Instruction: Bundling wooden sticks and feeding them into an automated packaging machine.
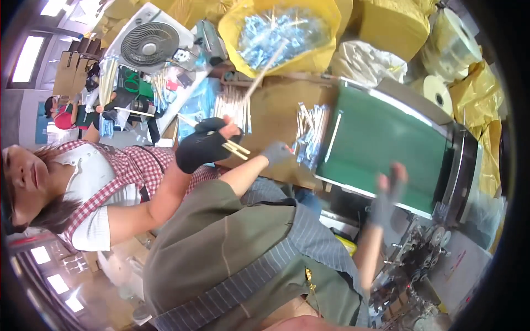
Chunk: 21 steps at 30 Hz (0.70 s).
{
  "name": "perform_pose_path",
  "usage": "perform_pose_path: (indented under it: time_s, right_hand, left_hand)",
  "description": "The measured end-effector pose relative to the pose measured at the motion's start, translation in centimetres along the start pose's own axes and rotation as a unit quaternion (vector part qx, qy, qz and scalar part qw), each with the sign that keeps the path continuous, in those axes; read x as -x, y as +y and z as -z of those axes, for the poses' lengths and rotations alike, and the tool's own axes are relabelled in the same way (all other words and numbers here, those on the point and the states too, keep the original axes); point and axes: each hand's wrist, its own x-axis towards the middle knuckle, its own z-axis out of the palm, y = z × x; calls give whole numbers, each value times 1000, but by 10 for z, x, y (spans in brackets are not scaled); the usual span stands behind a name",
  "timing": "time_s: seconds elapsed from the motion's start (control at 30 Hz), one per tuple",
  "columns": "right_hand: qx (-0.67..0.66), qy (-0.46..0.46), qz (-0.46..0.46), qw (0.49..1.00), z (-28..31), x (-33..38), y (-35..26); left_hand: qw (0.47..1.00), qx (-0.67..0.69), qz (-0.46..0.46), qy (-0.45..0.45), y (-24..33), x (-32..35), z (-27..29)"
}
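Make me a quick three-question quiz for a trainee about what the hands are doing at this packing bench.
1. True or false: the person's grey-gloved right hand is raised in front of the flat green conveyor belt.
2. What does the co-worker's black-gloved hand hold? A) pale wooden sticks B) a roll of yellow film C) metal scissors
3. Fill in: the person's grey-gloved left hand is at the pile of clear-wrapped sticks, which lies on a ___ cardboard sheet.
Key: 1 true; 2 A; 3 brown.
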Motion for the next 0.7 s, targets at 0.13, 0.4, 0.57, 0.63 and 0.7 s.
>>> perform_pose_path:
  time_s: [0.13,0.4,0.57,0.63,0.7]
  right_hand:
    - [124,-135,-28,983,-167,2,38]
    - [376,-188,-69,905,-261,6,115]
    - [382,-163,-1,909,-313,-12,71]
    - [423,-22,-8,906,-325,7,130]
    - [330,-113,-149,925,-318,4,127]
  left_hand:
    - [984,-163,-8,-71,9,25,39]
    - [975,-199,52,-86,-64,19,58]
    - [981,-174,68,-45,-114,-53,66]
    - [992,-5,125,8,-67,-66,41]
    - [994,19,106,18,-87,-90,26]
